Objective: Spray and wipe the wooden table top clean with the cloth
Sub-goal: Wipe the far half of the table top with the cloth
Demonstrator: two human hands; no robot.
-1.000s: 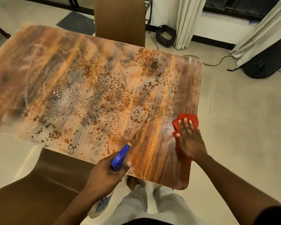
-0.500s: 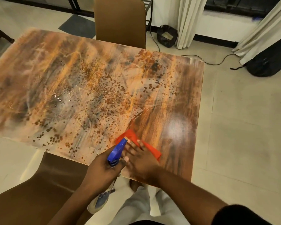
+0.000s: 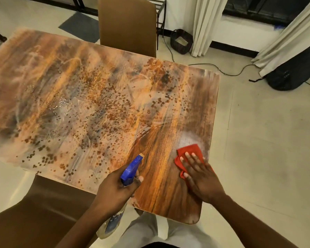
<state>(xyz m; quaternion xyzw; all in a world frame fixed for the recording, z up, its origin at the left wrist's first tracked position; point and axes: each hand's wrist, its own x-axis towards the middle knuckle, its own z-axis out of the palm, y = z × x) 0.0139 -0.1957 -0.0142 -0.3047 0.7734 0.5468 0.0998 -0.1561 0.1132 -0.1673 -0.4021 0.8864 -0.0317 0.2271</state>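
The wooden table top (image 3: pixel 100 97) fills the view, dusty and speckled with wet droplets over most of it, with a dark wiped strip at its near right corner. My right hand (image 3: pixel 200 178) lies flat with straight fingers on the red cloth (image 3: pixel 190 151), pressing it onto the table near the right edge. My left hand (image 3: pixel 115 192) grips a spray bottle with a blue trigger head (image 3: pixel 132 170) at the table's near edge. The nozzle points out over the table. The bottle's clear body (image 3: pixel 111 224) hangs below my hand.
A brown chair (image 3: pixel 127 24) stands at the table's far side and another brown chair (image 3: pixel 34 212) at the near left. On the floor beyond are a black basket (image 3: pixel 181 41), a cable (image 3: pixel 222 70), white curtains (image 3: pixel 204 24) and a black bag (image 3: pixel 297 68).
My right hand has swept the red cloth from the near middle of the table back to the right edge. My left hand with the bottle has stayed at the near edge.
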